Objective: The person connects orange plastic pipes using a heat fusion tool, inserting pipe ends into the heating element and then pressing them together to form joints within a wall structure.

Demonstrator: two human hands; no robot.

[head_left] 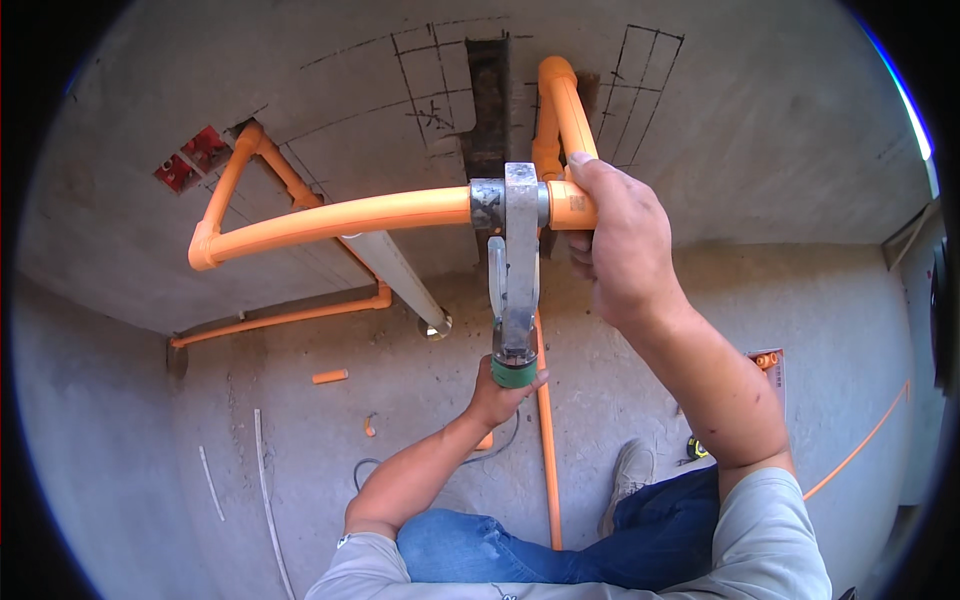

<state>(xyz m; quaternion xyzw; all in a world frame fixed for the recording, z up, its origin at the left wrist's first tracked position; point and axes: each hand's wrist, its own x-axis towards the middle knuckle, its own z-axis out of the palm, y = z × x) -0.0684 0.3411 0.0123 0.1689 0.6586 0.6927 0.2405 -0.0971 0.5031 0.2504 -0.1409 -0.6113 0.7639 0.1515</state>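
Observation:
My left hand is wrapped round the green handle of a pipe welding iron, held upright in front of me. Its metal heating head sits between two orange plastic pipe parts. On the left side, a long orange pipe runs into the dark socket of the head. On the right side, an orange elbow fitting meets the head's other end. My right hand grips this elbow and the pipe rising from it toward the wall; some fingers are hidden behind it.
A white pipe slants down behind the orange pipe. Along the floor lie an orange pipe, a short orange offcut and thin white strips. Red boxes sit in the marked wall. A tape measure is near my shoe.

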